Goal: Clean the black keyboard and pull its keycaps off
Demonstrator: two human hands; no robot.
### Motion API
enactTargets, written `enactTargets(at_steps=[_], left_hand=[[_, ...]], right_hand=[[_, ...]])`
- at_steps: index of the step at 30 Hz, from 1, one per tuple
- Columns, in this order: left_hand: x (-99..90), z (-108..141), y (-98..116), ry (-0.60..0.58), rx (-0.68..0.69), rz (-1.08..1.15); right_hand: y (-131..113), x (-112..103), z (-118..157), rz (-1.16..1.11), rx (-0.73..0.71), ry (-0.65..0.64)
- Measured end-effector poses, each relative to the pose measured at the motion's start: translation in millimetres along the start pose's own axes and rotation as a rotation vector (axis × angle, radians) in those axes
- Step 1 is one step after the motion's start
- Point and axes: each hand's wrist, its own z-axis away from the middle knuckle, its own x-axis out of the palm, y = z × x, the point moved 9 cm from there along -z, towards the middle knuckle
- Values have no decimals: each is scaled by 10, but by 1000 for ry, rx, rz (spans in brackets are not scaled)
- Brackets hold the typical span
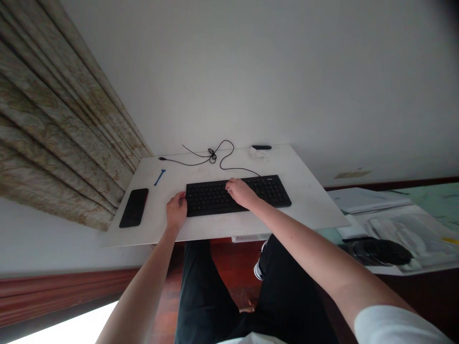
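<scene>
A black keyboard (208, 198) lies flat on the white table (215, 228). At its left end, my left hand (177, 210) is closed around the edge and steadies it. My right hand (239, 192) is over the keyboard's middle, with its fingers bent and pressed together close to the upper key rows. Whatever those fingers hold, if anything, is too small or hidden to make out. From the keyboard's back edge runs a thin black cable (226, 167), tied in a bundle, with its plug (162, 158) at the left.
Left of the keyboard are a black phone (134, 208) and a small blue T-shaped tool (159, 177). A dark pen-like object (261, 147) and crumpled white tissue (258, 153) lie by the wall. A curtain (60, 114) borders the left; papers (373, 200) and a black object (380, 252) lie right.
</scene>
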Motion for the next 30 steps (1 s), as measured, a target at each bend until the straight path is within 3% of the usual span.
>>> enactTargets(at_steps=[7, 14, 19, 25, 30], left_hand=[[0, -2, -16, -2, -14, 17], [1, -5, -2, 5, -3, -5], [1, -8, 11, 9, 4, -16], [-4, -2, 14, 1, -6, -16], [-15, 4, 16, 6, -9, 2]], right_hand=[[517, -221, 275, 35, 61, -43], [969, -489, 608, 34, 175, 54], [967, -515, 527, -62, 210, 137], [898, -428, 376, 111, 176, -30], [843, -434, 360, 124, 90, -153]])
